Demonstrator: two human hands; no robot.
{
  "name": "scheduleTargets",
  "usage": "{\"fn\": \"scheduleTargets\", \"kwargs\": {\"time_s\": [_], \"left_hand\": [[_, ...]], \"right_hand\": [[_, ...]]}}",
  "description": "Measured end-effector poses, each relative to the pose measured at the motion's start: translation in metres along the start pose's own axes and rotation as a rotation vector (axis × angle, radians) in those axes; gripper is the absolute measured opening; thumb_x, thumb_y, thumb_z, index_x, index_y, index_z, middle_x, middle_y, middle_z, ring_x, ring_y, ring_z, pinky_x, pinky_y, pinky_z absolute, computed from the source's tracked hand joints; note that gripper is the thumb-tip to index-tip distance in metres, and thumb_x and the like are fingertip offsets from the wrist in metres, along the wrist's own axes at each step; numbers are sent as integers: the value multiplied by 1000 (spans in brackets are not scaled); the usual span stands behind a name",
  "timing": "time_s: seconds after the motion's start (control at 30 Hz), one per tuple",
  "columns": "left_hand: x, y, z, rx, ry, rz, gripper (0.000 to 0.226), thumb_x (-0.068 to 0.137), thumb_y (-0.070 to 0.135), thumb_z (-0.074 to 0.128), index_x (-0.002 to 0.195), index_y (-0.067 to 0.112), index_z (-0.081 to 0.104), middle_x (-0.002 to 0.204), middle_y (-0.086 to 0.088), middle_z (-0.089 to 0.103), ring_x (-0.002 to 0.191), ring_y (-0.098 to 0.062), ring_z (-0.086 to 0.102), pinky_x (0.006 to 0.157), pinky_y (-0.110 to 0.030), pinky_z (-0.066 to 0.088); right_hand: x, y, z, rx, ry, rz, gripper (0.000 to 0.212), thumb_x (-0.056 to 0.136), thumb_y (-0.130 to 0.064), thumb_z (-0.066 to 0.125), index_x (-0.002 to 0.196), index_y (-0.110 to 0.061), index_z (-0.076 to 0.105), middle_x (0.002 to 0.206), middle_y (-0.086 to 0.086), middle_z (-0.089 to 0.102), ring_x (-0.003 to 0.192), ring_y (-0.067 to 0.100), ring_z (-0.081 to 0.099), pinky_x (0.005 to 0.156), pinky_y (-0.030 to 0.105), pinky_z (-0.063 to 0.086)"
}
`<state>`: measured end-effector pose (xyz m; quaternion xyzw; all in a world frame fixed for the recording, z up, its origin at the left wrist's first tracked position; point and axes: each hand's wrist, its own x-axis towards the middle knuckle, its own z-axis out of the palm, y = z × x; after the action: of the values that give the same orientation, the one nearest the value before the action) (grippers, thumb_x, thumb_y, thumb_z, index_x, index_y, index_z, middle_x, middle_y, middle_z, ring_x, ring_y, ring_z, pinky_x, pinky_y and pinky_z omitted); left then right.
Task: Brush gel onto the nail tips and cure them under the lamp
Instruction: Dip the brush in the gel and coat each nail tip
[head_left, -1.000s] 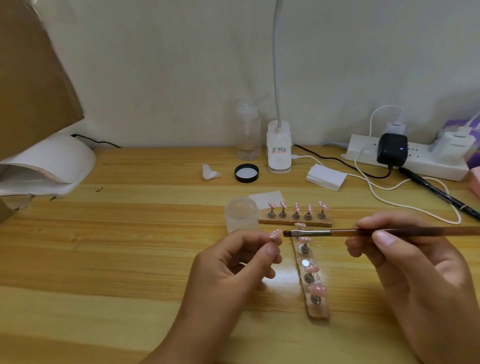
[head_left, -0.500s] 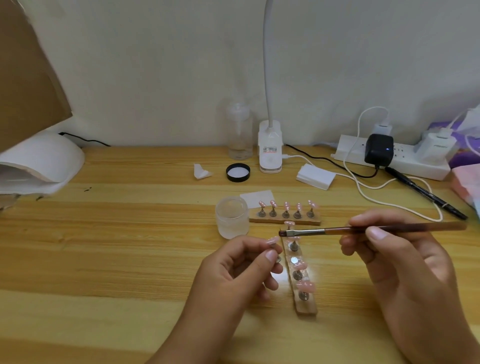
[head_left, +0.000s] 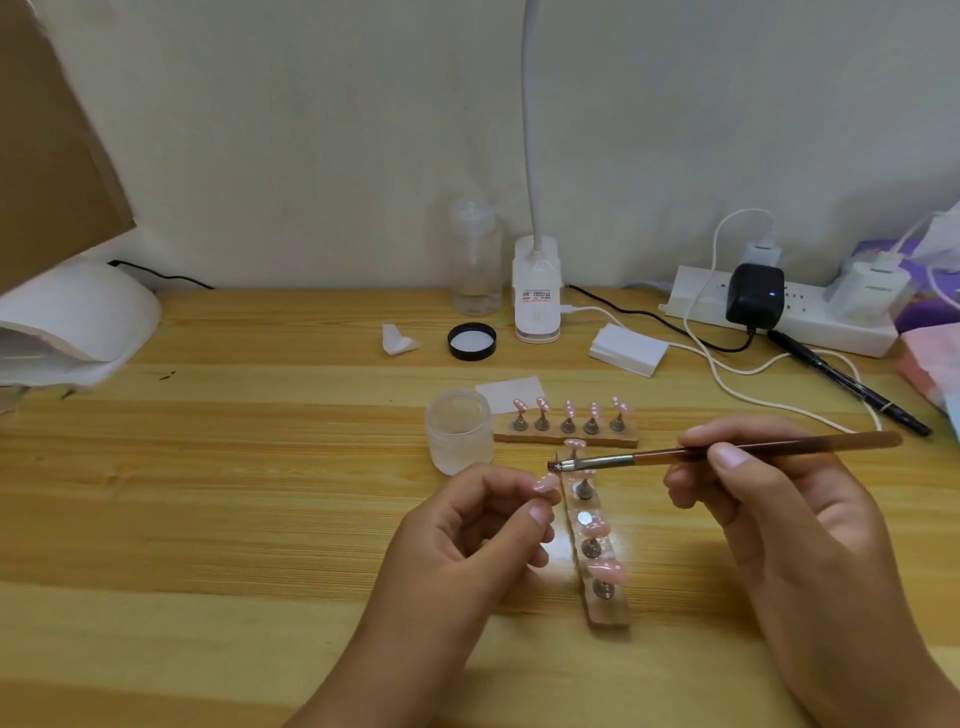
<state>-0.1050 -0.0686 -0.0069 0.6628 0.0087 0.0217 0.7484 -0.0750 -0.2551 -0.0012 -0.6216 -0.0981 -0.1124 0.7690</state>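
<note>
A wooden table (head_left: 208, 519) carries everything. Over its near edge, the right hand (head_left: 779, 519) grips a brush (head_left: 727, 451) like a pen, thumb on top. The handle lies nearly level and the bristles point left. The left hand (head_left: 467, 540), fingers curled, pinches one pink nail tip (head_left: 545, 482) between thumb and forefinger, just under the bristles; whether they touch is unclear.

A white curing lamp (head_left: 78, 312) sits at the far left and a power strip (head_left: 810, 317) with plugs at the far right. A desk lamp (head_left: 537, 291) and a clear bottle (head_left: 475, 260) stand at the wall. An open frosted jar (head_left: 458, 431) stands beside a wooden strip (head_left: 566, 439) of five pink tips. A second strip (head_left: 597, 545) runs between the hands. A black lid (head_left: 471, 341) lies near the desk lamp, whose base label is too small to read.
</note>
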Motion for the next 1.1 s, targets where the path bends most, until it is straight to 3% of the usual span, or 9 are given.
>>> {"fn": "scheduleTargets", "kwargs": {"time_s": [0.1, 0.2, 0.5, 0.63, 0.83, 1.0, 1.1], "left_hand": [[0, 0, -1, 20, 1, 30, 10, 70, 30, 72, 80, 27, 74, 70, 9, 65, 64, -4, 60, 58, -14, 48], [0, 0, -1, 42, -8, 51, 9, 74, 25, 68, 80, 27, 74, 72, 13, 64, 67, -1, 59, 59, -12, 48], [1, -2, -1, 67, -10, 73, 12, 76, 25, 64, 79, 31, 74, 76, 16, 68, 71, 1, 60, 62, -14, 51], [1, -2, 0, 80, -16, 90, 14, 79, 25, 61, 81, 33, 73, 87, 13, 72, 75, 1, 61, 65, -13, 51], [2, -5, -2, 60, 5, 62, 13, 78, 28, 62, 83, 31, 74, 77, 11, 69, 73, -1, 63, 67, -14, 51], [1, -7, -3, 83, 10, 22, 16, 77, 33, 63, 87, 33, 75, 90, 5, 74, 73, -1, 66, 75, -19, 55], [2, -5, -2, 68, 11, 22, 15, 75, 33, 66, 86, 32, 77, 90, 8, 75, 72, 1, 66, 71, -16, 53]], "right_hand": [[2, 1, -2, 75, 12, 28, 12, 84, -15, 66, 80, -20, 75, 74, 3, 69, 70, 14, 66, 70, 19, 55], [4, 2, -4, 143, 12, 55, 21, 83, -16, 55, 77, -21, 75, 72, 1, 68, 66, 11, 64, 65, 18, 53], [3, 2, -4, 139, -28, 41, 23, 84, -15, 54, 76, -21, 74, 71, 1, 66, 65, 14, 64, 62, 19, 53], [3, 3, -2, 135, -26, 39, 21, 84, -17, 55, 78, -20, 75, 72, 3, 68, 66, 15, 65, 64, 20, 54], [3, 2, -1, 97, -43, 23, 22, 84, -16, 55, 76, -22, 74, 70, 1, 66, 64, 13, 64, 62, 20, 53], [3, 4, -3, 92, -68, 38, 21, 84, -16, 54, 74, -21, 72, 68, 2, 63, 62, 13, 61, 61, 19, 52], [3, 4, -3, 120, -72, 54, 22, 83, -16, 54, 72, -21, 72, 67, 1, 62, 60, 12, 60, 59, 19, 52]]}}
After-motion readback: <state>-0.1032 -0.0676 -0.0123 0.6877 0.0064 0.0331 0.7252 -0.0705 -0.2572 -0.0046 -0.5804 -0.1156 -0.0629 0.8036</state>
